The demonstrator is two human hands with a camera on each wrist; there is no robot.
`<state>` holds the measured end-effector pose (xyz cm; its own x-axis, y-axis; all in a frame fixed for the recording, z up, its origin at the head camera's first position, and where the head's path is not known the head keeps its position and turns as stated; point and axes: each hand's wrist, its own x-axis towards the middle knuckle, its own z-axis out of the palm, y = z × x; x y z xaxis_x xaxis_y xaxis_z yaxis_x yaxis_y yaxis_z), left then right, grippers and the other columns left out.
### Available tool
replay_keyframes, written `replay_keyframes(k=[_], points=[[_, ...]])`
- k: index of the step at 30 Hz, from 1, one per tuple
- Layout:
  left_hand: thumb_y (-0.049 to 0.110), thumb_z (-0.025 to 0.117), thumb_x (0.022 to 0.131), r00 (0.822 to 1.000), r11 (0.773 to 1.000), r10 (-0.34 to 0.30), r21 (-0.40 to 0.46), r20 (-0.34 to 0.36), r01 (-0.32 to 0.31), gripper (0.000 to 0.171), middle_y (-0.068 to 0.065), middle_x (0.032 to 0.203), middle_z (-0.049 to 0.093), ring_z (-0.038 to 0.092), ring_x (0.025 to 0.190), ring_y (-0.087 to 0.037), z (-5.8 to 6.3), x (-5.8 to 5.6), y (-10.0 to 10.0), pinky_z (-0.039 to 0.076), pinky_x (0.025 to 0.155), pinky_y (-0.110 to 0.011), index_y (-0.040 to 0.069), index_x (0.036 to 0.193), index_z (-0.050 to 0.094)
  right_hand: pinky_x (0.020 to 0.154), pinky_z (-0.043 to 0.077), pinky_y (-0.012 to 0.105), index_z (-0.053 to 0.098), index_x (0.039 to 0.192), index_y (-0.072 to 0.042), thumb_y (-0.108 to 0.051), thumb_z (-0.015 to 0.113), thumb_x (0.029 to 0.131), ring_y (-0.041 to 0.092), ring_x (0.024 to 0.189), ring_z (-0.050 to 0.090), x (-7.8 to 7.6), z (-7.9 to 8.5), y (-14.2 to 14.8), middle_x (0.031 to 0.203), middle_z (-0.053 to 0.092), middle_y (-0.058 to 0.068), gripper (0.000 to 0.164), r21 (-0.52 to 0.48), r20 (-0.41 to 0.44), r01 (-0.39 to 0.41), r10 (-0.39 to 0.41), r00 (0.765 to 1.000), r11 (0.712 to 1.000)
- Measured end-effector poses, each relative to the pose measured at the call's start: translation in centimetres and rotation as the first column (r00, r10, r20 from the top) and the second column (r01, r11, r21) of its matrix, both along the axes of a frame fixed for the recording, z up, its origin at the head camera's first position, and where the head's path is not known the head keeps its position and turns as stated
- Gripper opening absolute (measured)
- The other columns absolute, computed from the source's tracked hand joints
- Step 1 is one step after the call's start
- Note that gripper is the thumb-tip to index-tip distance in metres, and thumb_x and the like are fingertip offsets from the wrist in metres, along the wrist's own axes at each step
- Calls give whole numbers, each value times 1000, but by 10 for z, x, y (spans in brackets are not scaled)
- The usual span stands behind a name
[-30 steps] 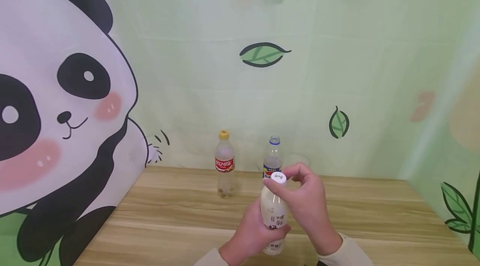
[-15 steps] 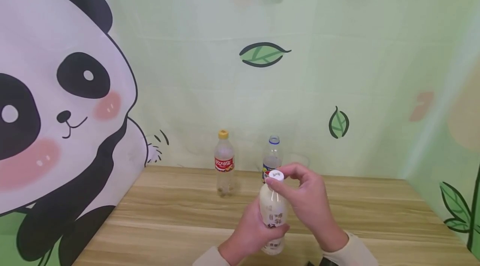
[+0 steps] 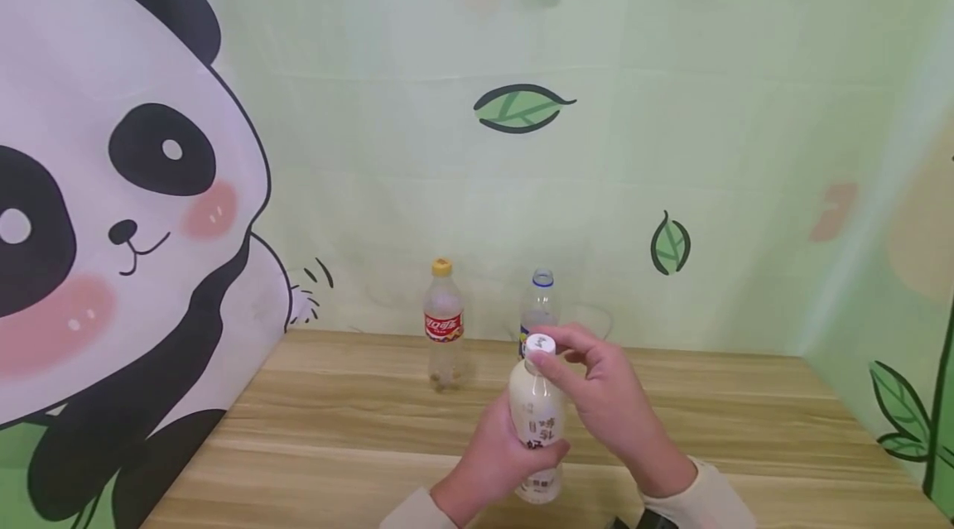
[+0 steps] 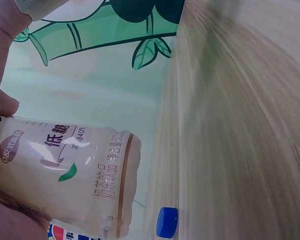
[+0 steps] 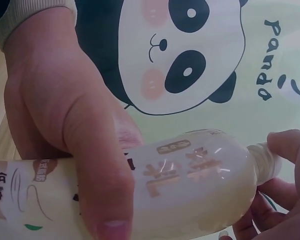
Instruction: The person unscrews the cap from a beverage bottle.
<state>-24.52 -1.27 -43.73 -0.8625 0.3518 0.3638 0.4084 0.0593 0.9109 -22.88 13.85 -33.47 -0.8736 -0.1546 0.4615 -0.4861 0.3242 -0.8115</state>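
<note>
A milk tea bottle (image 3: 532, 417) with a cream-coloured body stands nearly upright in front of the person. Its body is gripped by the left hand (image 3: 493, 454), whose thumb crosses the front. Thumb and forefinger of the right hand (image 3: 614, 401) pinch the white cap (image 3: 540, 343), which sits on the bottle's neck. In the right wrist view, right-hand fingers (image 5: 290, 145) touch the cap from the side, and the left thumb (image 5: 102, 190) lies across the bottle. The left wrist view shows the bottle's lower end (image 4: 97, 175) held above the table.
Behind stand a cola bottle (image 3: 443, 326) with a yellow cap and an uncapped clear bottle (image 3: 540, 301) with a blue neck ring, partly hidden. A blue cap (image 4: 167, 222) lies on the wooden table (image 3: 335, 421). A panda-printed cloth (image 3: 387, 140) hangs at the back.
The bottle and both hands have shifted slightly left. The lettering on the white cap has turned, with the right fingers still pinching it; the left hand keeps its grip.
</note>
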Motion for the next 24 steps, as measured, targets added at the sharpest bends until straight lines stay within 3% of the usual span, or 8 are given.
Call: replay_keyframes(k=[6, 14, 24], points=[[12, 86, 77, 1000, 1000, 5, -1, -12, -5, 57, -6, 106, 70, 68, 92, -9, -2, -1, -2, 57, 87, -28, 14, 125, 55, 92, 53, 36, 68, 128, -16, -26, 78, 90, 21, 106, 63, 2, -2, -7, 115, 72, 2, 40, -87, 88, 65, -57, 994, 994], [11, 86, 76, 1000, 1000, -1, -2, -28, 1, 54, -5, 106, 71, 69, 92, -9, -7, -2, -1, 58, 87, -28, 14, 122, 57, 91, 47, 34, 63, 100, -8, -27, 93, 73, 19, 98, 60, 6, 0, -17, 100, 67, 6, 44, -140, 95, 216, -204, 974, 966], [10, 85, 77, 1000, 1000, -18, 7, -4, 18, 56, -6, 106, 70, 68, 92, -9, -4, 2, -1, 58, 87, -28, 14, 125, 55, 85, 49, 30, 66, 91, -9, -28, 95, 70, 17, 92, 64, 7, 0, -18, 94, 69, 4, 41, -148, 87, 254, -243, 966, 956]])
